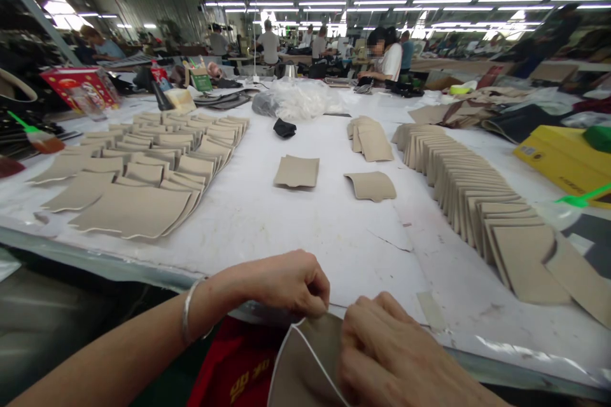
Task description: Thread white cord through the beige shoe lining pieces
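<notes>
L hand [291, 283] and R hand [382, 350] are both low at the near edge of the surface [296, 229], almost touching. Between them is the beige piece [310, 362], curved, w/ a thin white edge, hanging just below the surface rim, over smth red [238, 365] w/ gold lettering. L grip is narrow: thumb and fingertips pinched tight on the piece's top edge. R grip is curled shut over the piece's right side, knuckles toward me; the fingertips are hidden. There's a silver bangle [188, 311] on my L wrist. Further out, mid-surface, two single beige cuts [296, 172] lie flat and apart from each other, and the right one [371, 186] has a curled corner. To the R, a long overlapped row of cuts [468, 197] runs from near to far. To the L, a wide spread of cuts [157, 165] is laid like shingles. Behind the singles is a small stack [370, 138], then a black scrap [284, 128], then a clear plastic bag [300, 98]. A yellow box [563, 152] sits at far R and a red box [81, 86] at far L. At the back, other people [270, 44] are at benches under strip lights, too small for detail.
</notes>
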Motion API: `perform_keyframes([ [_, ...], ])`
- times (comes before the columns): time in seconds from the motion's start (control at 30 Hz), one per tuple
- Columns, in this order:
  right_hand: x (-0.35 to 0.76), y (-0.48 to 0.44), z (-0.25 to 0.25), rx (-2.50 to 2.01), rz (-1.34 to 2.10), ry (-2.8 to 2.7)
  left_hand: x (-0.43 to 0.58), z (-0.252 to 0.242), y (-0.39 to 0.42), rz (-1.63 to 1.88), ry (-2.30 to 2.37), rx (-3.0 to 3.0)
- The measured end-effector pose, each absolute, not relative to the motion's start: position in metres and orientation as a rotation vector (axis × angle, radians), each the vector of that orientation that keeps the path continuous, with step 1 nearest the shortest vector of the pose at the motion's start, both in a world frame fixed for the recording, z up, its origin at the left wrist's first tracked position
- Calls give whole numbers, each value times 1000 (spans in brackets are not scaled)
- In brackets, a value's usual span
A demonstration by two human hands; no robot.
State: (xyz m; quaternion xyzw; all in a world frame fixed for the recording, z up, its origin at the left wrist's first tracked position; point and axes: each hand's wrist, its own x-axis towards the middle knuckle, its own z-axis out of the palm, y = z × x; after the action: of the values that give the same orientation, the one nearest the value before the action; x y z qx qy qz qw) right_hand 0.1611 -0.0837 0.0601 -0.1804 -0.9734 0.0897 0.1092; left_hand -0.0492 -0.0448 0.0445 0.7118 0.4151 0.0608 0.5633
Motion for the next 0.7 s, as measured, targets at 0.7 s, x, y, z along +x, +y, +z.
perform_keyframes([
  [0.7, 166, -114, -8, -914, 894, -2498, -69, 17, -117, 230, 1133, 1422],
])
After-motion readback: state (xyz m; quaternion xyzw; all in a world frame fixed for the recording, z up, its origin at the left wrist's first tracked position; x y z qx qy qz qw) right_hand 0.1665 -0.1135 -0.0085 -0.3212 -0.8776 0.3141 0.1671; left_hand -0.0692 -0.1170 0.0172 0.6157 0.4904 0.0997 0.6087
